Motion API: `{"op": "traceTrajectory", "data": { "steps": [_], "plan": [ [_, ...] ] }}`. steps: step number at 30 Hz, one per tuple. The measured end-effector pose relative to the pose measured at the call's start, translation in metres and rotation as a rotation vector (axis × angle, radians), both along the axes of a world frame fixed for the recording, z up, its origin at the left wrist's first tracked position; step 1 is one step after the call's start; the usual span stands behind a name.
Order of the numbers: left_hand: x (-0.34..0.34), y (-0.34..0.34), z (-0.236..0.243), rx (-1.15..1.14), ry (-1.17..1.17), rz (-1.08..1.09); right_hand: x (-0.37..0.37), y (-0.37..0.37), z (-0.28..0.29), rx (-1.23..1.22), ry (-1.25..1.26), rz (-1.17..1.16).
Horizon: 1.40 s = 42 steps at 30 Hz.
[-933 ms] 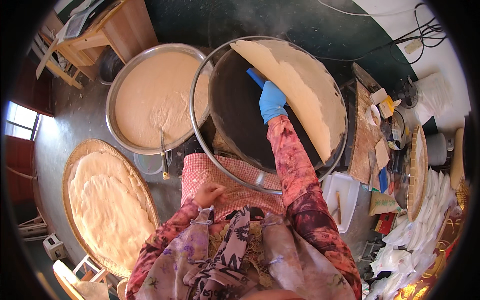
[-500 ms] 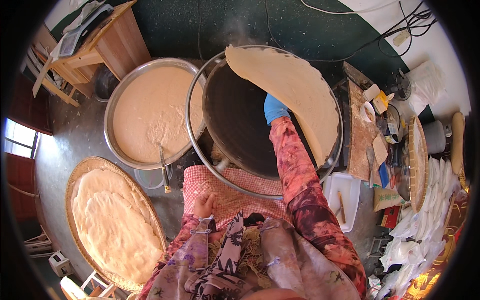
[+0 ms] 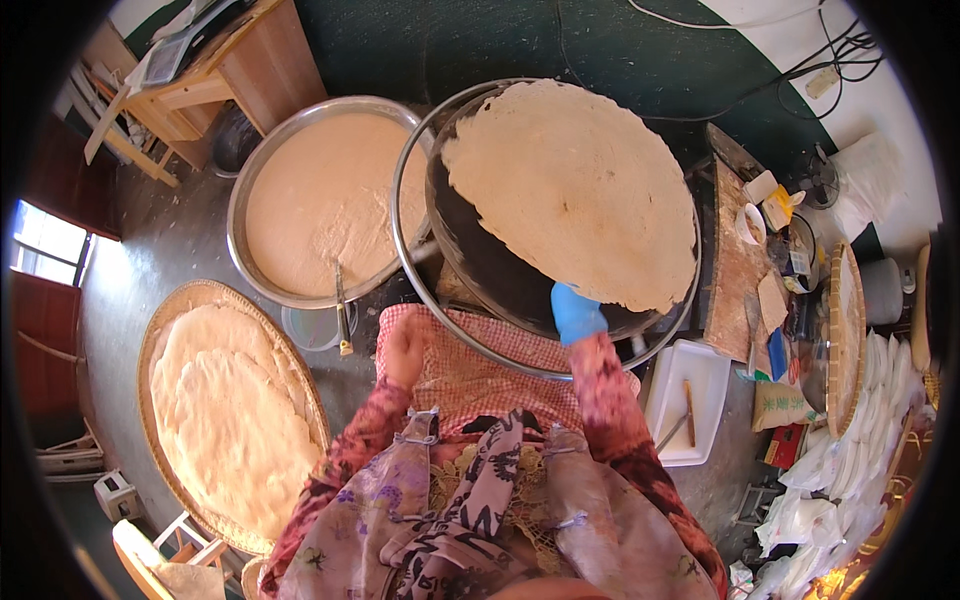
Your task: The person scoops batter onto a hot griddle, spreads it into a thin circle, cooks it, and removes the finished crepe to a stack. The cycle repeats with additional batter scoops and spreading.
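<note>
A large thin tan pancake (image 3: 580, 190) covers most of a round dark griddle (image 3: 470, 235), lying toward its far right side. At its near edge is my right hand (image 3: 577, 315), in a blue glove, closed on the edge; the fingertips are partly hidden. My left hand (image 3: 405, 350) is bare and holds nothing, its fingers loosely stretched forward over a red checkered cloth (image 3: 480, 370) in front of me. A metal ring (image 3: 403, 230) runs around the griddle.
Left of the griddle stands a wide metal basin (image 3: 237, 225) of tan batter with a brush-like tool (image 3: 343, 310) in it. A round woven tray (image 3: 150, 440) carries stacked pancakes. To the right are a white tray (image 3: 680, 450) and a cluttered board (image 3: 730, 270).
The pancake, folded back at the right before, now lies spread across the griddle. My right hand has drawn back toward me. My left hand has moved forward and its fingers have loosened.
</note>
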<state>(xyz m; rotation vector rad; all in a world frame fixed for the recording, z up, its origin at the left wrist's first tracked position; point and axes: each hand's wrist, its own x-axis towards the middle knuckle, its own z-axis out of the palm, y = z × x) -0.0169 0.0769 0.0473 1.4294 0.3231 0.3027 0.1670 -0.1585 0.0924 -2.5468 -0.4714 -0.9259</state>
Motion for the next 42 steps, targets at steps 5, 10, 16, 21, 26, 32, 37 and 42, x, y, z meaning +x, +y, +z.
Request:
{"op": "traceTrajectory", "data": {
  "steps": [5,10,16,21,26,32,37,42],
  "plan": [
    [0.081,0.026,0.043,0.882,-0.110,0.070,-0.054,0.003,0.033,-0.475,0.693,-0.184],
    [0.159,-0.008,0.084,1.358,-0.296,-0.170,-0.073,-0.014,0.062,-0.302,0.449,-0.027],
    [0.179,-0.096,0.102,1.655,-0.239,-0.730,-0.106,-0.071,0.063,-0.205,0.380,0.062],
    [0.182,-0.167,0.153,1.470,-0.175,-0.687,-0.137,-0.123,0.072,-0.026,0.527,-0.037],
    [0.244,-0.125,0.244,0.948,-0.038,-0.696,-0.146,-0.145,0.091,0.230,0.713,0.004],
    [0.173,0.044,0.284,0.513,0.305,-0.147,-0.121,-0.153,0.095,0.160,0.709,-0.067],
    [0.011,0.172,0.231,-0.060,0.130,0.247,-0.084,-0.148,0.095,-0.089,0.633,-0.155],
    [-0.177,0.212,0.166,-0.387,-0.280,0.634,-0.058,-0.127,0.103,-0.113,0.602,-0.051]
  ]
}}
